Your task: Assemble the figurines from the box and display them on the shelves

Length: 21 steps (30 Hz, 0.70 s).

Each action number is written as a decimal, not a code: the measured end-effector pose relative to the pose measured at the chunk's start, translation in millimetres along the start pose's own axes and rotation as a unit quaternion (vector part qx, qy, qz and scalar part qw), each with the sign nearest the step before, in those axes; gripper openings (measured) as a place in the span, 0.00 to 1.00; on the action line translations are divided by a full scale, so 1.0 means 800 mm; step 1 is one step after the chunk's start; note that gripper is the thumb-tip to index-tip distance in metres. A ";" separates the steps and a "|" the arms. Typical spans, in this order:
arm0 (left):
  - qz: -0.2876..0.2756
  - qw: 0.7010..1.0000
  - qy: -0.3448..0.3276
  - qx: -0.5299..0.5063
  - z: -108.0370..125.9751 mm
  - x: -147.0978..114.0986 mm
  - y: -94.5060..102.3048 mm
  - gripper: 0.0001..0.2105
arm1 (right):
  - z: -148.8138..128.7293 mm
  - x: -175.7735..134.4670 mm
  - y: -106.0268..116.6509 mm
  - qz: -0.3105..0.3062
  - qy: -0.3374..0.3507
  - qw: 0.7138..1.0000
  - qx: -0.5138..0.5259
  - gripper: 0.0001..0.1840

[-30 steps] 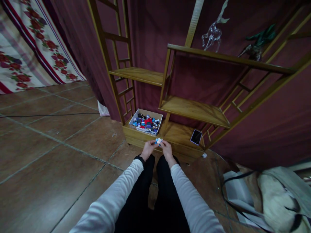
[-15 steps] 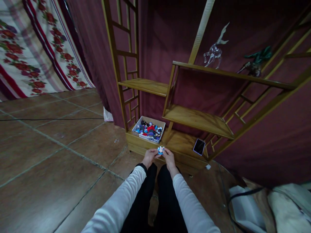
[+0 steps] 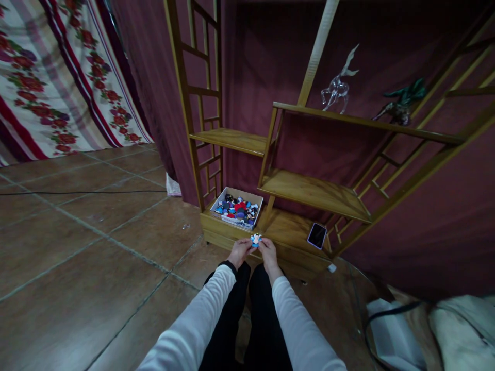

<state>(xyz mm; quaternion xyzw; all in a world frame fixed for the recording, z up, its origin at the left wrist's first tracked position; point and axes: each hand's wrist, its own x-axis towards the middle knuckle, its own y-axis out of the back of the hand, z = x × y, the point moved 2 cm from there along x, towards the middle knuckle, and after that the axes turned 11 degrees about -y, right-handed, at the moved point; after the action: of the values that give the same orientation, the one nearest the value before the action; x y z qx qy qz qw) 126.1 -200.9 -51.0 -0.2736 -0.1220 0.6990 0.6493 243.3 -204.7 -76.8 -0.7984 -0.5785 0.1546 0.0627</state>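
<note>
Small blue-and-white figurine (image 3: 256, 240) in the pinch of left hand (image 3: 240, 252) and right hand (image 3: 269, 253), near a filled box (image 3: 234, 221)

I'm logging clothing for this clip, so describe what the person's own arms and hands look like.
Both arms wear long, plain white sleeves, slightly wrinkled, with no markings visible. The left hand and right hand wear no gloves. A black band circles the left wrist; whether it is a watch is unclear. No band shows on the right wrist.
</note>
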 end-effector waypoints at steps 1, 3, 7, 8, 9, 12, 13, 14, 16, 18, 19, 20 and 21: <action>0.003 1.000 -0.001 0.001 -0.001 0.000 0.000 0.03 | 0.001 -0.001 -0.001 -0.003 -0.006 1.000 0.007 0.13; 0.008 1.000 -0.003 0.000 -0.002 0.000 -0.001 0.03 | 0.002 -0.002 -0.001 -0.004 -0.019 0.999 0.026 0.12; 0.011 1.000 -0.008 -0.001 -0.003 -0.003 -0.003 0.03 | 0.002 -0.004 0.000 0.001 -0.028 0.999 0.031 0.12; 0.014 1.000 -0.007 0.001 -0.003 -0.004 -0.004 0.03 | 0.002 -0.004 0.000 0.003 -0.028 0.999 0.027 0.12; 0.016 1.000 -0.007 0.003 -0.003 -0.004 -0.004 0.03 | 0.002 -0.004 0.001 0.006 -0.028 0.999 0.022 0.12; 0.022 1.000 -0.003 0.011 -0.002 -0.007 -0.007 0.02 | 0.001 -0.004 0.001 0.014 -0.028 0.999 0.013 0.13; 0.020 1.000 -0.003 0.012 -0.002 -0.008 -0.007 0.02 | 0.000 -0.004 0.002 0.015 -0.030 0.999 0.014 0.14; 0.017 1.000 -0.003 0.012 -0.001 -0.009 -0.007 0.02 | 0.000 -0.005 0.002 0.015 -0.032 0.999 0.015 0.14; 0.011 1.000 -0.005 0.011 -0.001 -0.011 -0.008 0.02 | -0.001 -0.005 0.002 0.016 -0.038 0.999 0.018 0.16; 0.008 1.000 -0.006 0.017 -0.001 -0.013 -0.007 0.03 | -0.001 -0.005 0.002 0.019 -0.042 0.999 0.020 0.16; 0.005 1.000 -0.004 0.022 -0.001 -0.013 -0.007 0.04 | 0.000 -0.005 0.002 0.023 -0.043 0.999 0.022 0.16; 0.002 1.000 -0.001 0.028 -0.001 -0.014 -0.007 0.04 | 0.000 -0.006 0.002 0.029 -0.045 0.998 0.026 0.16; -0.002 0.999 0.001 0.033 0.000 -0.014 -0.007 0.03 | 0.001 -0.005 0.002 0.036 -0.046 0.998 0.032 0.16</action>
<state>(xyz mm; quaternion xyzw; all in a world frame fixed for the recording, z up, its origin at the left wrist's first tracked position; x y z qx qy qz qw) 130.8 -211.3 -45.5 -0.2527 -0.0985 0.7007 0.6598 242.9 -209.3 -77.2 -0.8086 -0.5462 0.2117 0.0557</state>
